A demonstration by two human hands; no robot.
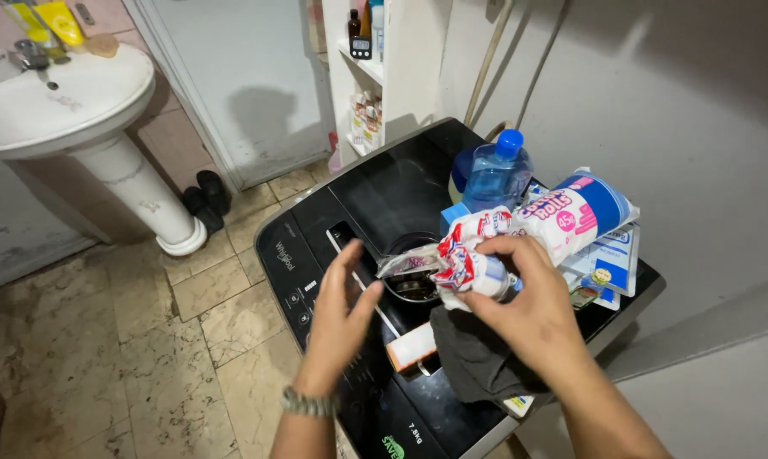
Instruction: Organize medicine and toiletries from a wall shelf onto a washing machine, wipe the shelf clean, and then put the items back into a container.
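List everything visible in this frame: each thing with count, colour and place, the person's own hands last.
Washing machine: one, black, centre, lid shut.
Crumpled sachet pack: one, white and red, over the machine, in the right hand.
Water bottle: one, clear blue, blue cap, back of the lid.
Detergent bag: one, white, blue and pink, right side of the lid.
Dark cloth: one, grey-black, on the lid under the right hand.
Small box: one, white and orange, on the lid's front.
Sink: one, white pedestal, upper left.
Slippers: a pair, black, floor by the door.
Shelf: one, white, holding bottles.
Left hand: open, over the lid.
Right hand: gripping the pack.
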